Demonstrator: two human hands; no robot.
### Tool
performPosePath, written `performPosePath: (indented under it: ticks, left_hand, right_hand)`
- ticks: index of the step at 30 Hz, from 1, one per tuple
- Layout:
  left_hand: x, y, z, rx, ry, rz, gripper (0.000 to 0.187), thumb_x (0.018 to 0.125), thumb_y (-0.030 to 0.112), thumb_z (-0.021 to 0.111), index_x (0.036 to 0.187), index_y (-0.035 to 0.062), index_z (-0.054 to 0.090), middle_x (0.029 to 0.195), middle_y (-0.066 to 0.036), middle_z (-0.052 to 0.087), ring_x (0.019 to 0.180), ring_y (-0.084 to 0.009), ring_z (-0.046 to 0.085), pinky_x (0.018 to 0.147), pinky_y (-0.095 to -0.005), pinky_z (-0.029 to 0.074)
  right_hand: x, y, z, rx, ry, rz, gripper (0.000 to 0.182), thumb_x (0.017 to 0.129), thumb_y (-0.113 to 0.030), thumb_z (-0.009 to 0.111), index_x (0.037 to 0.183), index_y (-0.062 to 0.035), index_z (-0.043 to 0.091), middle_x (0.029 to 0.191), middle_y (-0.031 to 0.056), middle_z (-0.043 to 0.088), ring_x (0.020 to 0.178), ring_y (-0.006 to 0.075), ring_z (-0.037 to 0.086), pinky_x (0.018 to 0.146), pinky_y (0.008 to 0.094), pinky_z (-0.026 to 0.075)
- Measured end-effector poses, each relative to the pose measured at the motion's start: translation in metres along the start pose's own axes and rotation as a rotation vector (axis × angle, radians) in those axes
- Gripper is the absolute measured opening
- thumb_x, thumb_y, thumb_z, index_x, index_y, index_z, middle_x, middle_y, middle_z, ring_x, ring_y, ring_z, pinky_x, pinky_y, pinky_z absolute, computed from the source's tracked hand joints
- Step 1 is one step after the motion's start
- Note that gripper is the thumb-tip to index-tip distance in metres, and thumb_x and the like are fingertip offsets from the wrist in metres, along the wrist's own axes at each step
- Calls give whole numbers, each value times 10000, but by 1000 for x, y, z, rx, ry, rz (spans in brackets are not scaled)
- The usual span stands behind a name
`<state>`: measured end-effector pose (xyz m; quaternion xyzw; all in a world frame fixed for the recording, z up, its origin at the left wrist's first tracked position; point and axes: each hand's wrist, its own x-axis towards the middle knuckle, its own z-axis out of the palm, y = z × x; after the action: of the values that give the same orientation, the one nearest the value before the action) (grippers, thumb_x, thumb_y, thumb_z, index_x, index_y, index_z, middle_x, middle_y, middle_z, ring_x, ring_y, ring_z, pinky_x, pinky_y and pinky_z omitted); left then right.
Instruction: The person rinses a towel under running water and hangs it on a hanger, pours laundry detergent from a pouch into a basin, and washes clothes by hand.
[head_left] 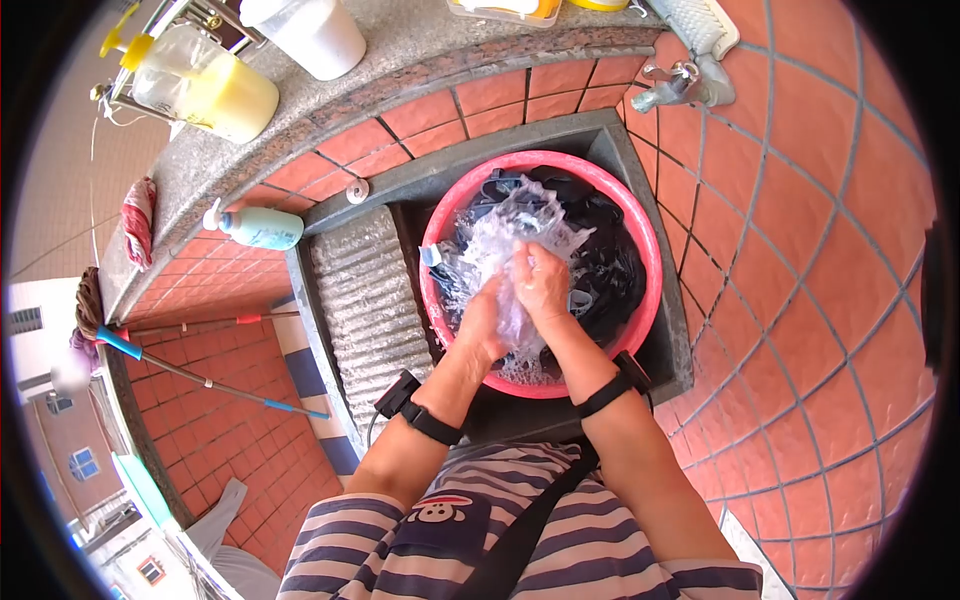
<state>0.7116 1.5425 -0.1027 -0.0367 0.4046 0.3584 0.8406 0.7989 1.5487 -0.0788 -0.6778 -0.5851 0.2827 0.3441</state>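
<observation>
Both my hands are over a round pink basin (pixel 652 290) filled with soapy water and laundry. My left hand (pixel 484 325) is closed on the near left side of a wet, pale lavender garment (pixel 514 318). Close beside it on the right, my right hand (pixel 542 284) is closed on the same garment, knuckles up. White, splashing water and suds hide much of the cloth beyond my fingers. Dark clothes (pixel 612 232) lie soaking along the right and far side of the basin. A light blue bit of fabric (pixel 432 256) shows at the left rim.
The basin sits in a stone sink (pixel 680 350) with a ridged washboard (pixel 370 320) on its left. A tap (pixel 675 88) juts from the tiled wall. A pale green pump bottle (pixel 262 228) stands left, and a yellow-liquid bottle (pixel 235 98) and white tub (pixel 318 40) on the counter.
</observation>
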Motion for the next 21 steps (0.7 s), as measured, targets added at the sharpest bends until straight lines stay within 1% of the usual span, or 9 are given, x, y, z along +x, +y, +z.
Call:
performPosePath:
  ticks: [4,6,8,9,12,14,15,16,21]
  left_hand:
    - [9,-2,-18,134,-11,461,294,912,402,504,901,114,564,714,-14,559,631,-182,535,593,-312,455]
    - [19,31,-19,-292,-234,-261,307,917,415,500,785,138,501,649,-2,490,586,-172,483,544,-308,411]
    - [40,11,-56,-173,-383,62,321,943,400,431,899,115,571,764,-37,584,680,-196,562,618,-355,477]
    - [-7,17,30,0,126,8,333,952,388,394,969,106,571,870,-57,631,768,-208,607,699,-372,500]
    - [-4,14,41,-86,170,-23,319,962,343,393,1000,90,583,843,-69,619,703,-198,577,689,-333,478]
    - [43,-11,-41,-494,-535,149,321,955,361,416,990,87,579,773,-49,578,638,-174,530,640,-314,468]
    - [-9,1,34,-94,203,442,315,947,374,441,933,85,567,711,-39,532,582,-150,475,580,-287,449]
    - [15,20,6,-434,-274,4,306,953,349,426,911,75,555,743,-53,561,620,-170,522,602,-305,466]
    - [4,34,46,-151,146,45,324,958,341,412,1027,56,551,978,-98,627,866,-232,611,810,-404,486]
  right_hand:
    - [-23,-36,2,309,127,-313,269,809,-220,631,635,-44,526,608,139,546,633,352,570,600,399,444]
    - [-17,-4,148,-804,351,413,196,815,-201,616,696,-72,529,661,128,553,608,316,567,530,367,424]
    - [-10,-19,10,283,187,-200,216,864,-206,568,703,-65,547,648,146,570,571,334,566,504,393,428]
    - [9,2,3,173,142,-24,253,886,-208,553,686,-53,541,628,160,575,530,348,554,475,418,420]
    - [24,10,-6,51,223,-80,270,852,-195,602,646,-51,506,578,153,526,503,338,521,469,403,407]
    - [0,-32,-3,388,188,-286,260,818,-200,635,650,-52,502,606,144,513,514,343,500,492,383,404]
    - [0,-30,-1,392,180,-286,260,818,-200,635,650,-52,502,606,144,513,514,343,500,492,383,404]
    - [2,-26,1,395,122,-245,245,822,-201,630,659,-53,522,623,153,534,541,348,529,506,392,417]
    - [81,28,-1,52,101,-49,324,874,-272,578,657,-31,567,596,206,564,575,405,562,503,450,427]
